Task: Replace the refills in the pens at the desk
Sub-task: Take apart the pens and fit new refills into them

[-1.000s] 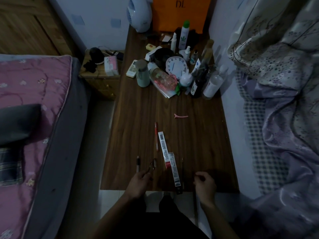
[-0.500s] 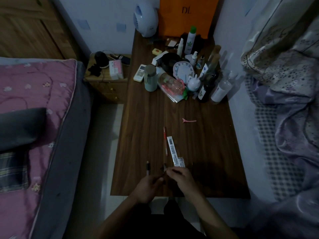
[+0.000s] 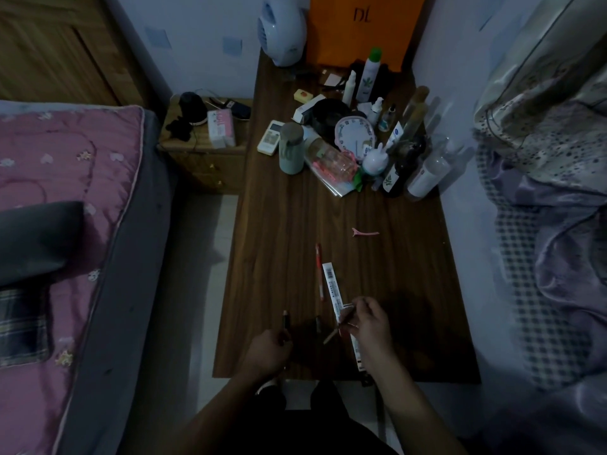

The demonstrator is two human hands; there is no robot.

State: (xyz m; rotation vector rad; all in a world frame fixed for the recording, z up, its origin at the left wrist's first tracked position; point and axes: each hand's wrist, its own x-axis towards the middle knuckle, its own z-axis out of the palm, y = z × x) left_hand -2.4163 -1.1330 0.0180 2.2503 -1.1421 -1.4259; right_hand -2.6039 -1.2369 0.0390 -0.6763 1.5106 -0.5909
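Lower centre, at desk edge | right hand pinches thin refill, slanted across packet | left hand curls round dark pen | red pen lies just left of packet | pink clip mid-frame, apart

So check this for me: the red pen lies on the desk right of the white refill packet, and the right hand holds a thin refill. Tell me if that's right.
Not quite. In the head view the red pen lies left of the white refill packet, not right of it. It is on the desk, and the right hand does hold a thin refill.
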